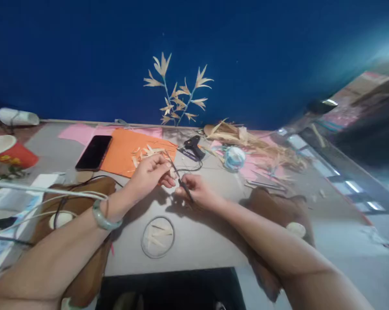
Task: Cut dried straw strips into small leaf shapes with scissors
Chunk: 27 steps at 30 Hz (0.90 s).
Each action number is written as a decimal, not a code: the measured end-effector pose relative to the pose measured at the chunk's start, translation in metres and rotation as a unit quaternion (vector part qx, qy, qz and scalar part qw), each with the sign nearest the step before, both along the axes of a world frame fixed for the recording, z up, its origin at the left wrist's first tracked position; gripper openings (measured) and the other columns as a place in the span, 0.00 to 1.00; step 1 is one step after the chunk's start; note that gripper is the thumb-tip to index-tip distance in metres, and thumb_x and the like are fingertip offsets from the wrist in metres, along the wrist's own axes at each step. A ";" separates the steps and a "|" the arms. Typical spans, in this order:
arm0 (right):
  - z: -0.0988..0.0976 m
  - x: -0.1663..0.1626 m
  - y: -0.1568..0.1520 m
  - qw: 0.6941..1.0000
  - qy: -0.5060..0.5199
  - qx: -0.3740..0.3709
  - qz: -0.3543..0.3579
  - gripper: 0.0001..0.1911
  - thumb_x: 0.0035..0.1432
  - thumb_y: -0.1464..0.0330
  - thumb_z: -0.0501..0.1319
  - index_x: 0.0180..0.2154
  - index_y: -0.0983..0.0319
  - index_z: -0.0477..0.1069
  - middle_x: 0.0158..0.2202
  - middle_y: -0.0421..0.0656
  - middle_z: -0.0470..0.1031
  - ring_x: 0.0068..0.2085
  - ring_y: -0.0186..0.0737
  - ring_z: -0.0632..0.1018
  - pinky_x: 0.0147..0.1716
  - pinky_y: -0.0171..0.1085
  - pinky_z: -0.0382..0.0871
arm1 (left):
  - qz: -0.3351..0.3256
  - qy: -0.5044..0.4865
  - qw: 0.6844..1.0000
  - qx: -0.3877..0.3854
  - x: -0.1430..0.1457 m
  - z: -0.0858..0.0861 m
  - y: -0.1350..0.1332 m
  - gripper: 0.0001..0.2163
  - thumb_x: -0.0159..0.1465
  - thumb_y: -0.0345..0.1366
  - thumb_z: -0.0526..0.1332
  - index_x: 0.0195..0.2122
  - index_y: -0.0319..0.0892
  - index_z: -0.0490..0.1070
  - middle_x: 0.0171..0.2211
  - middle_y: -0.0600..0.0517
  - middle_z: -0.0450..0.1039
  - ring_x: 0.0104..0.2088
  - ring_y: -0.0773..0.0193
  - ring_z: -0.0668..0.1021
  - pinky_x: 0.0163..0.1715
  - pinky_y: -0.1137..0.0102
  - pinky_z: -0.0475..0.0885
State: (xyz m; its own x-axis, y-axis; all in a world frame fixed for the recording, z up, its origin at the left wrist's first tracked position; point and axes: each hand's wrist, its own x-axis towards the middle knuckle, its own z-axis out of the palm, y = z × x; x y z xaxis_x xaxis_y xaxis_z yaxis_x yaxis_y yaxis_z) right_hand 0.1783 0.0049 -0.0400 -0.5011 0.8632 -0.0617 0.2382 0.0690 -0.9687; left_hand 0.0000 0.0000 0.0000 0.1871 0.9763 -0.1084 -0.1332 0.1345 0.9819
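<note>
Forearms (68,245) nearest cam, over grey table (207,243), blue wall (262,56) behind. R hand (196,191) curled round dark scissors (184,187), mid-table; L hand (155,172) pinched on sm. pale piece (172,173) just beside. 2 leafy sprigs (179,102) vs wall; orange sheet (118,148), phone (94,153) at L.

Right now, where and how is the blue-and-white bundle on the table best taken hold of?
Probably around the rounded sides of the bundle, coming from above and the near side: that side faces the grey tabletop, while dried plant strips crowd behind it and to its right. The right hand is nearby, but holds scissors.
</note>
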 end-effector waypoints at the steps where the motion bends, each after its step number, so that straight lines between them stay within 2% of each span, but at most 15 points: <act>1: 0.001 0.000 0.000 1.000 0.001 -0.005 0.001 0.25 0.42 0.54 0.69 0.20 0.62 0.57 0.15 0.32 0.57 0.20 0.26 0.58 0.18 0.29 0.49 | 0.000 0.000 1.000 -0.001 -0.001 0.000 0.000 0.07 0.61 0.35 0.60 0.29 0.39 0.63 0.20 0.54 0.73 0.19 0.68 0.77 0.21 0.75 0.74; 7: 0.006 -0.001 -0.003 0.999 0.017 -0.050 0.008 0.25 0.45 0.52 0.67 0.21 0.61 0.57 0.14 0.33 0.61 0.17 0.27 0.61 0.17 0.29 0.52 | 0.002 0.001 1.000 0.005 -0.004 0.000 -0.001 0.08 0.60 0.37 0.61 0.30 0.39 0.64 0.23 0.54 0.74 0.21 0.68 0.78 0.22 0.75 0.74; 16: 0.007 -0.001 -0.005 0.996 0.028 -0.081 0.007 0.25 0.48 0.50 0.65 0.22 0.60 0.57 0.12 0.32 0.63 0.13 0.28 0.62 0.13 0.29 0.52 | 0.000 0.000 1.000 0.011 -0.004 0.000 0.000 0.11 0.58 0.41 0.63 0.29 0.39 0.65 0.24 0.54 0.74 0.22 0.68 0.78 0.22 0.75 0.74; 22: 0.011 0.000 -0.001 0.996 0.063 -0.057 -0.011 0.25 0.46 0.49 0.66 0.24 0.60 0.58 0.16 0.33 0.63 0.18 0.28 0.64 0.18 0.30 0.57 | 0.013 0.022 1.000 0.012 -0.010 -0.001 0.002 0.10 0.57 0.41 0.64 0.31 0.40 0.67 0.23 0.54 0.74 0.23 0.68 0.78 0.24 0.74 0.75; 27: 0.015 0.003 0.002 0.995 0.084 -0.042 -0.030 0.25 0.46 0.48 0.65 0.26 0.61 0.59 0.19 0.36 0.66 0.21 0.30 0.66 0.21 0.31 0.61 | 0.028 -0.011 1.000 0.001 -0.011 0.003 0.005 0.10 0.54 0.38 0.66 0.30 0.40 0.67 0.19 0.56 0.71 0.19 0.70 0.74 0.19 0.77 0.71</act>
